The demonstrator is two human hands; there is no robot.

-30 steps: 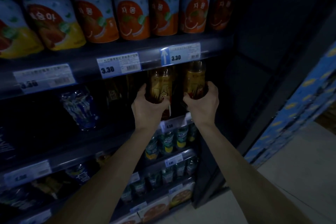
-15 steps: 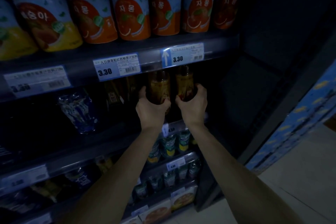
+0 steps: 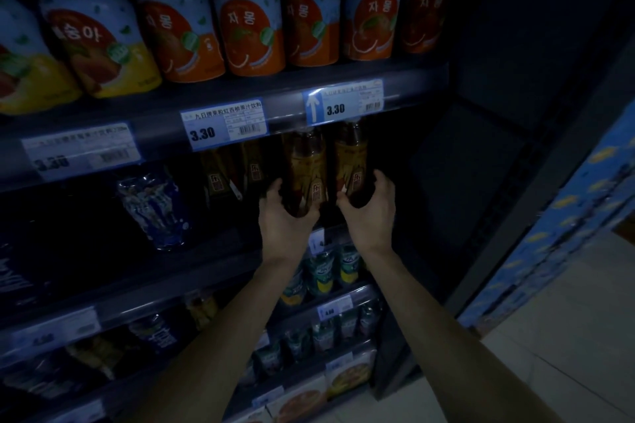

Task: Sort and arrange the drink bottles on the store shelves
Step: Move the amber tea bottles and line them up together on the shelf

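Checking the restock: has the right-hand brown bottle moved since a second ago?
Yes. The right-hand brown bottle, held in the right hand, has gone left, its neck now under the arrow price tag rather than its right end.

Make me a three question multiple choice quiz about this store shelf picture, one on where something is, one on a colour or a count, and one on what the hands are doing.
1. Where are the two brown bottles being handled?
A. On the top shelf among the cans
B. On the second shelf, under the 3.30 arrow tag
C. On the floor

2. How many bottles do the hands hold in all?
A. One
B. Two
C. Four

3. What state is the right hand in?
A. Wrapped around a bottle
B. Open and away from the shelf
C. Resting on a price tag

Answers:
1 B: the left bottle and right bottle stand just below the arrow tag.
2 B: the left hand grips one and the right hand the other.
3 A: its fingers curl round the right bottle's lower body.
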